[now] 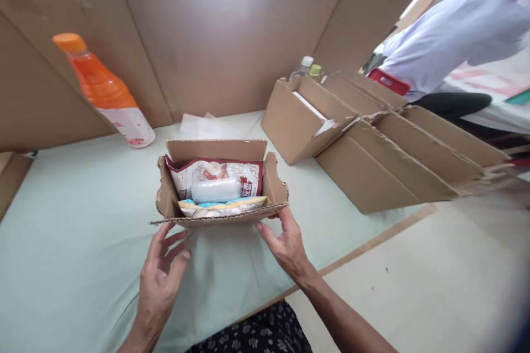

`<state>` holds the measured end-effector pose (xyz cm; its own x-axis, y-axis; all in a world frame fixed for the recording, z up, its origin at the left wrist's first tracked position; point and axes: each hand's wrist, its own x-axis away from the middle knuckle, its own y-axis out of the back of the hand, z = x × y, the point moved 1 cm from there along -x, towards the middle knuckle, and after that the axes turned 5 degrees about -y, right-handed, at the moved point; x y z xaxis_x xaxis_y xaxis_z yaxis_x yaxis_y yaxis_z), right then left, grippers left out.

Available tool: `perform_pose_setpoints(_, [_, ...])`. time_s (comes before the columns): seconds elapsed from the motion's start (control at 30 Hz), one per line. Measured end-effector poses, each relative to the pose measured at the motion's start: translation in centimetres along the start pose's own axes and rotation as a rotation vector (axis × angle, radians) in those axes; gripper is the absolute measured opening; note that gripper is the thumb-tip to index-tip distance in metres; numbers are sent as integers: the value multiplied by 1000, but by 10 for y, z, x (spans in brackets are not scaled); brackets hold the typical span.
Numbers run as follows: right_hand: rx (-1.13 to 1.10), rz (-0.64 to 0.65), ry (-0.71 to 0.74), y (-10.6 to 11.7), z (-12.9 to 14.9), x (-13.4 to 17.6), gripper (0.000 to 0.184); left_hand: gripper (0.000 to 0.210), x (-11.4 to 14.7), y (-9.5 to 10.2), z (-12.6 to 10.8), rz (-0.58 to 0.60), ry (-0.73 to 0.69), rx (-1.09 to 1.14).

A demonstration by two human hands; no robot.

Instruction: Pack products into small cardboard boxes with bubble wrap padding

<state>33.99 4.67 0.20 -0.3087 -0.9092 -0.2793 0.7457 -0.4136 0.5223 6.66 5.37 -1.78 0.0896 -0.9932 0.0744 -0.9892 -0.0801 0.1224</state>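
Black cloth with pale flowers (252,333) covers the person's lap at the bottom edge. Before it, on a pale green tablecloth (83,215), is an open-topped cardboard box (217,150); its underside is hidden. Inside, a red-and-white printed food bag (250,171) leans along the back wall, a clear plastic-wrapped pack (216,190) lies in the middle, and a yellow-edged packet (226,210) lies along the front wall.

The left hand (161,276) is loosely curved, thumb spread away, its fingertips at the box's front left corner. The right hand (287,242) has its thumb at the front wall and fingers at the right corner; I cannot tell whether it grips.

Farther out, an orange-capped bottle of orange drink (108,94) is at left, and a thin white sheet (202,126) lies behind the box. Divided cardboard compartments (372,176) occupy the right, near a red phone case (389,81) and another person in a white shirt (455,33).
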Motion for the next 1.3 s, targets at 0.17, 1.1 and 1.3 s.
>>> perform_pose_setpoints(0.17, [115,-267,-162,57,-53,40,30,61,3,-67,-3,282,-95,25])
perform_pose_setpoints(1.1, [-179,-606,-339,89,-125,68,69,103,-46,-309,2,953,-347,31])
perform_pose_setpoints(1.3, [-166,-547,-412,85,-137,77,69,95,-43,-297,10,1038,-384,-38])
